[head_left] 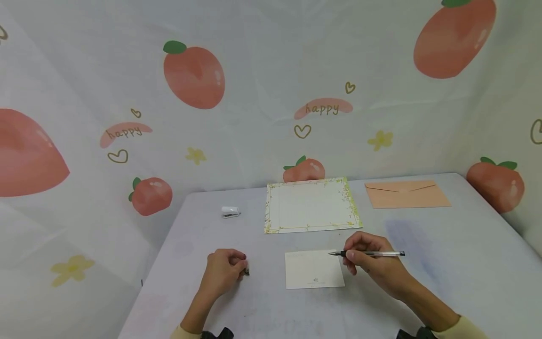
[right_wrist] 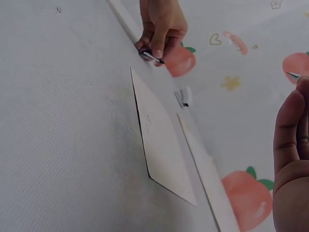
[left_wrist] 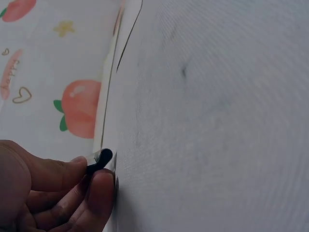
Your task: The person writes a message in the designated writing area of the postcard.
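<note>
Card (head_left: 311,267): lies flat mid-tabletop (head_left: 478,263), its small print by the near edge.
Pen (head_left: 383,254): right of the card, black grip, clear barrel; bare tip points left, raised clear of the card near its far right corner.
Right hand (head_left: 381,269): thumb and fingers clamped on the pen.
Cap (left_wrist: 100,160): left of the card, clear with a black end.
Left hand (head_left: 223,269): toward the left edge; thumb and fingers clamped on the cap.
Sheet (head_left: 313,205): along the far edge, leafy yellow-green border.
Envelope (head_left: 408,197): peach, near the far right corner.
Stapler (head_left: 230,210): white, near the far left corner.
</note>
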Demonstrator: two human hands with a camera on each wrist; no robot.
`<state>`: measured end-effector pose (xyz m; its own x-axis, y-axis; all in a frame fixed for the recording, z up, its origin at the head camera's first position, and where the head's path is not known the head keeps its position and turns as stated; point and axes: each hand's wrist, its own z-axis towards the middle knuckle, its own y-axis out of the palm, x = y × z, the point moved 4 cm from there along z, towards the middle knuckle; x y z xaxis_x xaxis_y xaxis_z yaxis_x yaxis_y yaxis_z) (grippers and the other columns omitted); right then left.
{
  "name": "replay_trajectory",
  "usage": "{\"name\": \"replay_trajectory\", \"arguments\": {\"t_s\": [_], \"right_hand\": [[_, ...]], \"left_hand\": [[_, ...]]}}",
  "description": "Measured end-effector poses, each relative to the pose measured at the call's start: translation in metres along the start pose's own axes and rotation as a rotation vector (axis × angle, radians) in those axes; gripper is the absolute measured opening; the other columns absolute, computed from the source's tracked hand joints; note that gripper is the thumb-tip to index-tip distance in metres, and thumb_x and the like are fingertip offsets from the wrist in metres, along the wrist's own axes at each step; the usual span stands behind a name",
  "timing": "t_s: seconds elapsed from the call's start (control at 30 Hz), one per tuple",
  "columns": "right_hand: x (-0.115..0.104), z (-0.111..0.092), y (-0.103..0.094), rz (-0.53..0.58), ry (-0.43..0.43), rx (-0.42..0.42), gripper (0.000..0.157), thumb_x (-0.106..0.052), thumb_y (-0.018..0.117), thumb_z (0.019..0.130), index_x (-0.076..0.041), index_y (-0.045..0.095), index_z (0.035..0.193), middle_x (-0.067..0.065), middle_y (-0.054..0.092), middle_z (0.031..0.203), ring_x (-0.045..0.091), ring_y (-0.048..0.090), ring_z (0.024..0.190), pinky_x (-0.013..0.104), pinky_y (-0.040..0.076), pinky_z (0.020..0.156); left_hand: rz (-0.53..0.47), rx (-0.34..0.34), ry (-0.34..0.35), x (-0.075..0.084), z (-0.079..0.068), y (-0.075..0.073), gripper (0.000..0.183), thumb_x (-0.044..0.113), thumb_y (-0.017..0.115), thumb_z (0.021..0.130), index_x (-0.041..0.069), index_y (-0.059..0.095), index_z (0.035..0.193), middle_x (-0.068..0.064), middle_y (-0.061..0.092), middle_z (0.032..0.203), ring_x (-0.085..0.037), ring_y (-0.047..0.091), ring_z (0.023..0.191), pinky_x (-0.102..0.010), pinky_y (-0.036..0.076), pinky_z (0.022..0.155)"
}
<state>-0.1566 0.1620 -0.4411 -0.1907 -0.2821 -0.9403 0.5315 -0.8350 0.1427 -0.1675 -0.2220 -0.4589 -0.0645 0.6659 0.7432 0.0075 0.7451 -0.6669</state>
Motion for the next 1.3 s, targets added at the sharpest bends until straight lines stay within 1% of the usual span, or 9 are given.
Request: {"name": "replay_trajectory", "arguments": {"t_s": [0.17,0.33,0.57,0.7,0.8,0.97,1.1,1.17,1.3], "right_hand": [[0.003,-0.001,-0.002,0.001,0.027,0.011,0.017,0.013,0.052,0.107,0.001,0.063,0.113,-0.002,0.075,0.094,0.015,0.067,0.077,0.031,0.060,0.067],[0.004,-0.001,-0.003,-0.010,0.036,0.023,0.015,0.012,0.053,0.107,0.001,0.062,0.112,-0.003,0.075,0.093,0.014,0.067,0.076,0.030,0.059,0.066],[0.002,-0.004,-0.007,-0.007,0.023,0.033,0.018,0.013,0.052,0.106,0.000,0.063,0.110,-0.002,0.075,0.091,0.015,0.066,0.074,0.030,0.058,0.065],[0.000,-0.006,-0.009,0.005,0.023,0.032,0.018,0.013,0.051,0.107,0.000,0.063,0.111,-0.002,0.075,0.092,0.014,0.067,0.075,0.028,0.058,0.066],[-0.001,-0.005,-0.009,0.007,0.026,0.034,0.018,0.012,0.051,0.107,-0.001,0.063,0.111,-0.002,0.076,0.093,0.013,0.068,0.076,0.027,0.059,0.067],[-0.003,-0.001,-0.007,0.022,0.014,0.028,0.019,0.013,0.050,0.107,-0.001,0.063,0.111,-0.003,0.075,0.093,0.014,0.067,0.076,0.028,0.059,0.069],[-0.004,0.006,-0.003,0.052,-0.014,0.011,0.020,0.013,0.049,0.108,-0.002,0.063,0.111,-0.001,0.075,0.094,0.014,0.067,0.077,0.027,0.060,0.071],[-0.004,0.010,0.000,0.063,-0.028,0.001,0.021,0.013,0.049,0.108,-0.002,0.063,0.112,0.000,0.075,0.095,0.015,0.067,0.077,0.027,0.060,0.072],[-0.002,0.019,0.003,0.061,-0.033,0.005,0.019,0.011,0.050,0.109,-0.002,0.063,0.112,0.000,0.074,0.095,0.015,0.067,0.076,0.026,0.060,0.073]], "left_hand": [[0.021,-0.003,0.005,0.000,0.001,0.000,0.009,-0.003,0.077,0.093,-0.003,0.080,0.102,0.000,0.074,0.071,-0.013,0.067,0.058,-0.026,0.056,0.054],[0.124,0.019,0.019,0.002,0.003,-0.001,0.008,0.002,0.080,0.092,0.000,0.081,0.100,0.000,0.075,0.076,-0.011,0.065,0.064,-0.027,0.055,0.057],[0.291,0.124,0.005,0.007,0.001,-0.007,0.020,0.009,0.083,0.093,-0.003,0.080,0.109,-0.002,0.074,0.079,-0.014,0.064,0.070,-0.029,0.056,0.060],[0.319,0.193,0.065,0.018,-0.003,-0.008,0.027,0.010,0.084,0.093,-0.001,0.080,0.118,-0.004,0.077,0.087,-0.013,0.068,0.076,-0.030,0.061,0.066],[0.278,0.189,0.161,0.029,-0.007,-0.005,0.030,0.009,0.086,0.093,0.000,0.079,0.120,-0.008,0.081,0.098,-0.016,0.074,0.084,-0.032,0.066,0.074],[0.216,0.048,0.407,0.052,-0.010,0.010,0.034,0.007,0.087,0.093,-0.001,0.077,0.125,-0.015,0.082,0.120,-0.029,0.081,0.103,-0.042,0.068,0.089],[0.261,-0.121,0.582,0.063,-0.011,0.032,0.041,0.011,0.087,0.094,-0.001,0.075,0.130,-0.013,0.079,0.131,-0.029,0.078,0.119,-0.046,0.064,0.101],[0.283,-0.199,0.633,0.066,-0.011,0.043,0.044,0.013,0.088,0.093,-0.001,0.073,0.133,-0.013,0.077,0.136,-0.029,0.074,0.127,-0.048,0.061,0.107],[0.360,-0.316,0.638,0.065,-0.008,0.062,0.051,0.019,0.088,0.093,-0.001,0.072,0.137,-0.012,0.072,0.143,-0.028,0.068,0.136,-0.048,0.056,0.115]]}}
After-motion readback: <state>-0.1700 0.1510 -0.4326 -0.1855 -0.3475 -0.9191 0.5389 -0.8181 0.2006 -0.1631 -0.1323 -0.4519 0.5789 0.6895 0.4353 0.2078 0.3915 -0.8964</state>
